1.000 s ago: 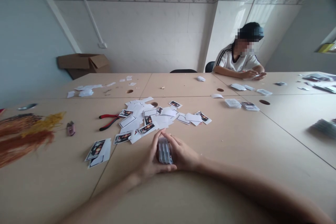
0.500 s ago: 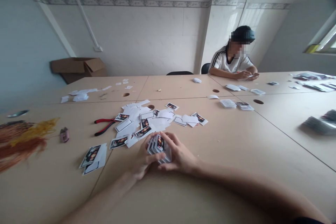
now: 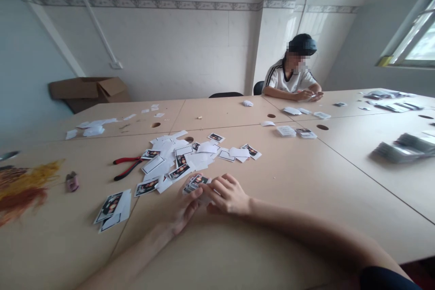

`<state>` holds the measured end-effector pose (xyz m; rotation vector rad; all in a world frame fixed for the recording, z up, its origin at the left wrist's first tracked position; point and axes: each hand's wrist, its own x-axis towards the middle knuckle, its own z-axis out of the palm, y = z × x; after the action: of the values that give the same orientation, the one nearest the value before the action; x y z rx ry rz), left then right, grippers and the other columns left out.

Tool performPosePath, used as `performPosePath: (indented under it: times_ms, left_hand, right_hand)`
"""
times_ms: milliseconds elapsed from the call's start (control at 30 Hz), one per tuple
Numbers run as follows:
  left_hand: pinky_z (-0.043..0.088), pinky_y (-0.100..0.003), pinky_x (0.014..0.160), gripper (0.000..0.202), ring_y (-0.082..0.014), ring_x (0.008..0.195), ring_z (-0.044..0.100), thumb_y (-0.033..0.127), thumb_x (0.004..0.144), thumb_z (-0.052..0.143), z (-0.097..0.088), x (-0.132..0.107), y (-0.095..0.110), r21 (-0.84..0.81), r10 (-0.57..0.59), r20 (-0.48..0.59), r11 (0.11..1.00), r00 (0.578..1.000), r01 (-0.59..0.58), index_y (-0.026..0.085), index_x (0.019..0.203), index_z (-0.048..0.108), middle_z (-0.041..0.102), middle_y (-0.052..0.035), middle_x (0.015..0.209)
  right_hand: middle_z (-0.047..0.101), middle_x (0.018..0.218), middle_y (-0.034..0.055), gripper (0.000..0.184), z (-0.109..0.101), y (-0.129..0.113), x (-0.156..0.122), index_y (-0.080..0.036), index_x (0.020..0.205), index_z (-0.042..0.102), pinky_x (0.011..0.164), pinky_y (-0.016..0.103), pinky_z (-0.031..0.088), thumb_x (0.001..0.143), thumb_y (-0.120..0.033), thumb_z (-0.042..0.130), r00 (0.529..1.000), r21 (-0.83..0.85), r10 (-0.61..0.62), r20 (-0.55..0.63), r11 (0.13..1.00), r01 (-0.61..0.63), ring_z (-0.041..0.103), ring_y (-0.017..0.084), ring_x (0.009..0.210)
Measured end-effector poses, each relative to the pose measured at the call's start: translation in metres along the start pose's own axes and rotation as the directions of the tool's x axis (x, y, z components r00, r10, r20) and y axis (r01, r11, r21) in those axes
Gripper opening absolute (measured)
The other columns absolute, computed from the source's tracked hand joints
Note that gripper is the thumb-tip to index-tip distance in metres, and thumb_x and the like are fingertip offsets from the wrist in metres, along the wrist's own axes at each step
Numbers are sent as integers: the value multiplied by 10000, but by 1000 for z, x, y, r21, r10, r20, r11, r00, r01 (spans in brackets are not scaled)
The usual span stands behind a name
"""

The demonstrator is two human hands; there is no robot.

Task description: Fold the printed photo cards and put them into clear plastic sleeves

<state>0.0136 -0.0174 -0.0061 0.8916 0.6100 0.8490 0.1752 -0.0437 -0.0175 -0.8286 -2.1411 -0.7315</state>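
A thick stack of picture cards with dark printed faces and pale edges is held low over the near part of the table. My left hand is closed around its left side, thumb along the near edge. Bent fingers of my right hand close over the stack's right end and hide part of it. Just beyond my hands lies a loose heap of white slips and printed cards. More printed cards overlap to the left of my left forearm.
Red-handled pliers lie left of the heap, with a small pink tool and yellow and rust-coloured threads farther left. Clear cases and stacked dark packets are to the right. A co-worker sits across the table.
My view has swung slightly right. The stack has tipped from a more upright pose to a flatter one, and my right hand has shifted from its upper edge to its right end.
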Motion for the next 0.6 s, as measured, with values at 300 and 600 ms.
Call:
performPosePath:
  times_ms: [300,600]
  left_hand:
    - [290,-421,956,358,-263,1111,443,379,747,524,-11,9,7,-17,-39,124,999,992,41,199,1050,460,554,-86,1102]
    - [334,-372,912,270,-227,1035,512,351,807,415,-3,18,9,55,-109,80,993,991,104,179,1002,489,616,-69,978]
  right_hand:
    - [556,826,66,414,-111,109,-86,-141,1184,400,579,284,427,791,-255,463,952,-317,283,120,919,-233,511,163,716]
    - [543,853,172,371,-304,266,-305,-75,1080,523,553,307,347,754,-253,536,590,-912,786,185,361,-195,472,221,763]
